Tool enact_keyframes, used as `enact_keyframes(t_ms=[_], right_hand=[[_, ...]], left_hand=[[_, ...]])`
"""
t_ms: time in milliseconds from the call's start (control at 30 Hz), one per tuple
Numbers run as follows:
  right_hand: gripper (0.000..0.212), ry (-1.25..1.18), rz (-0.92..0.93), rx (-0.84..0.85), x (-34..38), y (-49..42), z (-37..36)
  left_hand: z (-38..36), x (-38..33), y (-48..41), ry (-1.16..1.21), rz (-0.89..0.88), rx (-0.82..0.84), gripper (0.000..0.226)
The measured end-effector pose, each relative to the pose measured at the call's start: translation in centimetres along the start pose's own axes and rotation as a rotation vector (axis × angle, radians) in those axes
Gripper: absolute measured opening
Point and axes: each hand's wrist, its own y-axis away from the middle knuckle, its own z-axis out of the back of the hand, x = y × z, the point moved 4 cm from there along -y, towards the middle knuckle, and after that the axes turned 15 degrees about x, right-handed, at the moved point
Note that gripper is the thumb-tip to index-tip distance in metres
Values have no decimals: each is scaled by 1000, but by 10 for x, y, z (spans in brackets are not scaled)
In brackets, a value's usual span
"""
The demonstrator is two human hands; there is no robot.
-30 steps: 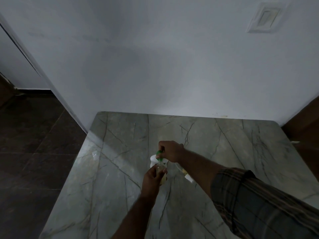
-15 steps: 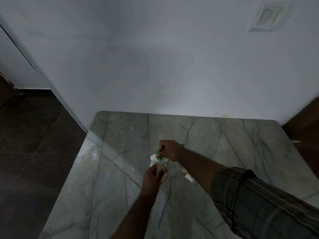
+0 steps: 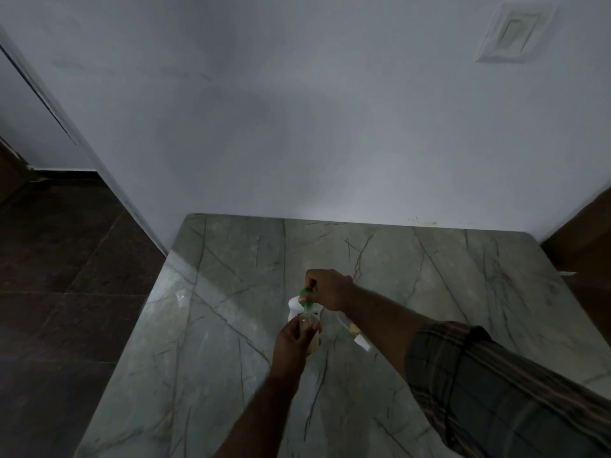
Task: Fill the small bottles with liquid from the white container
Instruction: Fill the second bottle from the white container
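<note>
A small clear bottle (image 3: 309,325) stands near the middle of the marble table (image 3: 429,292), and my left hand (image 3: 294,342) grips it from the near side. Directly above its mouth my right hand (image 3: 327,289) pinches a green dropper (image 3: 305,297), which points down into the bottle. The white container (image 3: 293,305) stands just behind the bottle, mostly hidden by both hands. Another small bottle with yellowish contents and a white cap (image 3: 358,335) lies on the table under my right forearm.
A white wall rises right behind the table's far edge. Dark tiled floor (image 3: 66,309) lies beyond the table's left edge, and brown wooden furniture (image 3: 588,246) stands at the right. A small clear scrap (image 3: 181,297) lies near the left edge.
</note>
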Motion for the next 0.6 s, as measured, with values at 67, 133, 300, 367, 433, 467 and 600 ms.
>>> enact_keyframes(t_ms=[67,133,300,367,433,467,600], right_hand=[[29,19,-4,5,1,-1,1],[30,44,-8,-7,2,0,5],[30,38,-4,-34,3,1,9],[29,19,8,-31,1,0,5],[28,-3,21,-42,-3,-1,2],[28,-10,24,-46,-4,-1,1],[31,37,14,-35,-2,-4,4]], left_hand=[[0,0,0,2,-2,2,14],[-1,-2,0,-7,-13,5,15],[-2,-6,-1,-20,-28,11,17],[-1,-3,-2,-16,-19,15,17],[0,0,-3,-14,-10,17,14],[0,1,-4,-8,-13,17,13],[-1,2,-5,-1,-28,18,14]])
